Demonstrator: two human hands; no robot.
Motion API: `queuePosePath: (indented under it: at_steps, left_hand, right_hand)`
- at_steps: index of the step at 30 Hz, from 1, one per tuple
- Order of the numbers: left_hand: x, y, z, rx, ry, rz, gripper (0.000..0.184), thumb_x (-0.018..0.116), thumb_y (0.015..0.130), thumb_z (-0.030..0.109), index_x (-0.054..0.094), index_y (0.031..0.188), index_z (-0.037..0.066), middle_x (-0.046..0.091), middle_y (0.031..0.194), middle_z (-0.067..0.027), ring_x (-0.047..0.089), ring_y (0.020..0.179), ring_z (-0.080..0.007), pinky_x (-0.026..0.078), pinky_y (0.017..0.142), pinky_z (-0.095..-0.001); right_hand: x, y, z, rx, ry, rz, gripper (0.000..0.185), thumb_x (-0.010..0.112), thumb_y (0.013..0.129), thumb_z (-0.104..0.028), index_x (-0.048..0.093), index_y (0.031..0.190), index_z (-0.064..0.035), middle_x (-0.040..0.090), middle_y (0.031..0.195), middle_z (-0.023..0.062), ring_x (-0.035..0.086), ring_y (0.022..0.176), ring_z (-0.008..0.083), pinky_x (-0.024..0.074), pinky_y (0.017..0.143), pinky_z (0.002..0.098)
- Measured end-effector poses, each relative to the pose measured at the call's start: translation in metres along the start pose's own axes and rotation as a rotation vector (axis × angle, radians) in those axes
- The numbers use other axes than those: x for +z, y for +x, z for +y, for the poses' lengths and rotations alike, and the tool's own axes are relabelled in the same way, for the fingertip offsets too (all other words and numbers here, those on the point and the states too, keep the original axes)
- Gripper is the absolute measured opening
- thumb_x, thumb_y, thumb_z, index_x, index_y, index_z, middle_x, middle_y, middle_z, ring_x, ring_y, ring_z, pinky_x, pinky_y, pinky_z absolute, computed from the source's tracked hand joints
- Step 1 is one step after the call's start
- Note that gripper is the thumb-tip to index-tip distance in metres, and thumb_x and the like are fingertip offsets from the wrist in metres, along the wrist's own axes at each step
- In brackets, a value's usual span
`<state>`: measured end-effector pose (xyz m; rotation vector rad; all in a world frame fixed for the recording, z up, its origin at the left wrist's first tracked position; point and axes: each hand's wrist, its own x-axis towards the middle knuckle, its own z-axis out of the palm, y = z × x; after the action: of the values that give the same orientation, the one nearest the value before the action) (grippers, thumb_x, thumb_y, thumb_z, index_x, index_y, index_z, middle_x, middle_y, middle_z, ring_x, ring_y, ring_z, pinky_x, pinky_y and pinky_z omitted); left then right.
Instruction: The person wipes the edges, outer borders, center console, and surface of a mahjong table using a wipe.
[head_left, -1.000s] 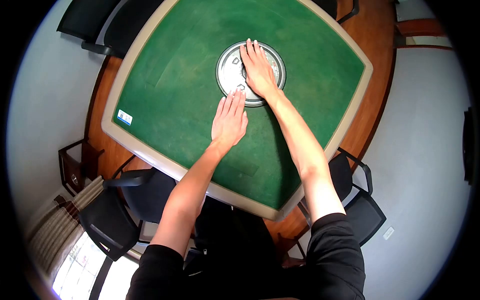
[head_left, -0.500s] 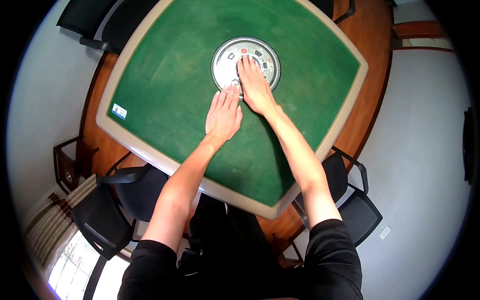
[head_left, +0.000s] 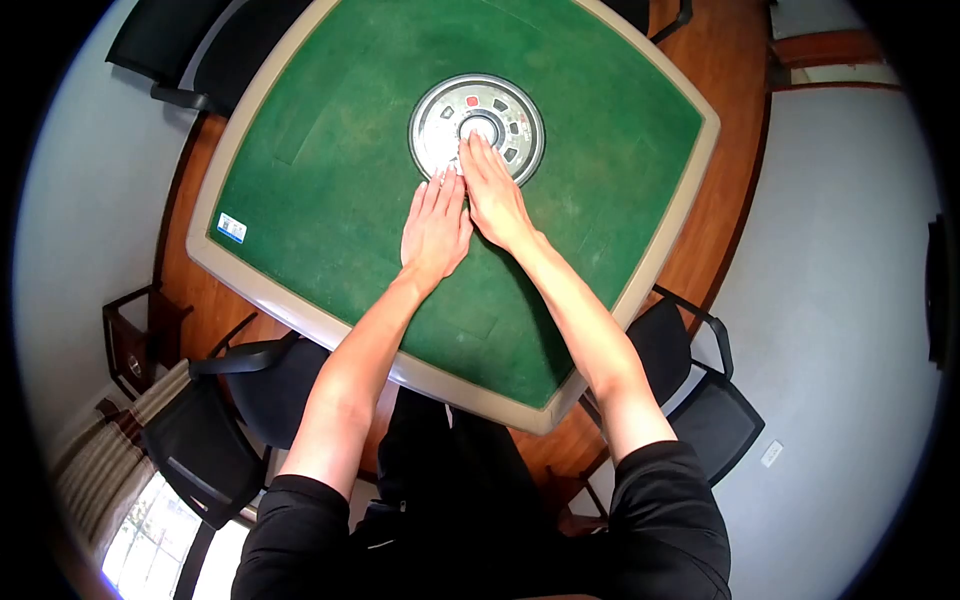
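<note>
A square table with a green felt top and a pale rim fills the middle of the view. Set in its centre is a round silver control panel with a red button, several dark buttons and a round middle part. My left hand lies palm down with fingers stretched out, its fingertips at the panel's near edge. My right hand is flat too, its fingers reaching over the panel's near part to the middle. Neither hand holds anything. The fingers hide part of the panel's near side.
Black chairs stand around the table: near left, near right and far left. A white-and-blue sticker is on the felt's left corner. A small wooden stand and a curtained window are at the left.
My right hand has drawn back toward me, uncovering the panel's middle. My left hand keeps its place near the panel's edge. The whole view has shifted slightly.
</note>
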<state>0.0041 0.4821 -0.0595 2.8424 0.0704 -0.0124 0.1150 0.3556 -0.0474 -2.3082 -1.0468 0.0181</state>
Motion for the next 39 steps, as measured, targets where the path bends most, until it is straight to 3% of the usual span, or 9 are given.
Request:
queuePosePath:
  at_steps: [7,9,15,19,23,24,27,35,39]
  left_hand:
    - [0.0,-0.002,0.0,0.012,-0.073,0.05,0.069,0.052,0.109,0.027,0.034,0.172,0.003,0.036,0.178,-0.0153,0.032,0.165,-0.0336,0.024,0.137,-0.0476]
    - [0.0,-0.001,-0.001,0.018,-0.057,0.064,0.069,0.052,0.11,0.027,0.034,0.172,0.003,0.036,0.178,-0.0154,0.033,0.165,-0.0336,0.025,0.137,-0.0474]
    - [0.001,-0.001,0.0,0.012,-0.05,0.038,0.069,0.051,0.11,0.027,0.034,0.172,0.002,0.037,0.178,-0.0155,0.033,0.165,-0.0336,0.025,0.137,-0.0478]
    - [0.001,0.0,-0.002,0.003,-0.063,0.043,0.068,0.051,0.11,0.027,0.034,0.172,0.003,0.037,0.178,-0.0153,0.033,0.165,-0.0337,0.025,0.137,-0.0485]
    - [0.001,-0.002,0.0,0.014,-0.04,0.083,0.069,0.053,0.109,0.029,0.037,0.171,0.002,0.037,0.178,-0.0141,0.033,0.165,-0.0299,0.025,0.137,-0.0461]
    - [0.001,-0.002,0.0,0.015,-0.062,0.079,0.069,0.052,0.109,0.028,0.036,0.171,0.003,0.038,0.178,-0.0147,0.033,0.165,-0.0311,0.025,0.137,-0.0471]
    - [0.003,-0.001,-0.001,0.021,-0.081,0.093,0.068,0.052,0.11,0.027,0.036,0.171,0.004,0.038,0.177,-0.0153,0.033,0.165,-0.0322,0.026,0.136,-0.0478]
    - [0.002,0.0,0.0,0.007,-0.091,0.098,0.068,0.053,0.11,0.028,0.037,0.171,0.002,0.039,0.177,-0.015,0.034,0.165,-0.0315,0.026,0.136,-0.0469]
    - [0.0,-0.001,0.0,0.013,-0.097,0.093,0.068,0.052,0.11,0.028,0.037,0.17,0.002,0.038,0.178,-0.0148,0.034,0.165,-0.0313,0.025,0.137,-0.0466]
  right_hand:
    - [0.001,0.085,0.043,-0.013,-0.27,0.054,0.067,0.059,0.091,0.009,0.048,0.158,0.0079,0.044,0.167,0.0338,0.041,0.158,0.05,0.0326,0.134,0.0555]
    - [0.009,0.102,0.062,0.024,-0.186,0.181,0.067,0.059,0.088,0.013,0.052,0.154,0.0085,0.047,0.165,0.0342,0.041,0.158,0.0488,0.0323,0.134,0.0535]
    - [0.012,0.037,0.019,0.001,-0.034,0.097,0.072,0.064,0.084,0.012,0.052,0.154,0.0066,0.044,0.169,0.0314,0.041,0.158,0.0508,0.0362,0.132,0.0557]
    - [-0.001,0.048,0.041,-0.066,-0.091,-0.074,0.072,0.059,0.086,0.014,0.053,0.157,0.0032,0.045,0.169,0.0297,0.04,0.159,0.0485,0.0347,0.133,0.0534]
    - [-0.008,0.087,0.055,-0.031,-0.072,0.069,0.067,0.055,0.086,0.017,0.059,0.152,0.004,0.052,0.163,0.0315,0.045,0.155,0.0503,0.037,0.132,0.0534]
    - [0.002,0.09,0.064,-0.031,-0.089,0.149,0.066,0.063,0.083,0.016,0.061,0.148,0.0041,0.055,0.159,0.0323,0.049,0.151,0.0513,0.043,0.128,0.0521]
    - [0.013,0.055,0.034,0.025,0.022,0.118,0.065,0.056,0.085,0.019,0.062,0.148,0.0046,0.055,0.159,0.0317,0.048,0.153,0.0484,0.0382,0.131,0.0518]
    - [-0.025,-0.024,0.015,0.018,0.041,-0.063,0.046,0.067,0.096,0.0,0.065,0.142,0.0038,0.055,0.16,0.0291,0.051,0.15,0.0498,0.041,0.129,0.0527]
    - [-0.017,-0.013,0.007,0.104,-0.095,0.013,0.058,0.063,0.107,-0.02,0.051,0.16,0.0018,0.042,0.172,0.0278,0.035,0.162,0.0478,0.0301,0.134,0.0549]
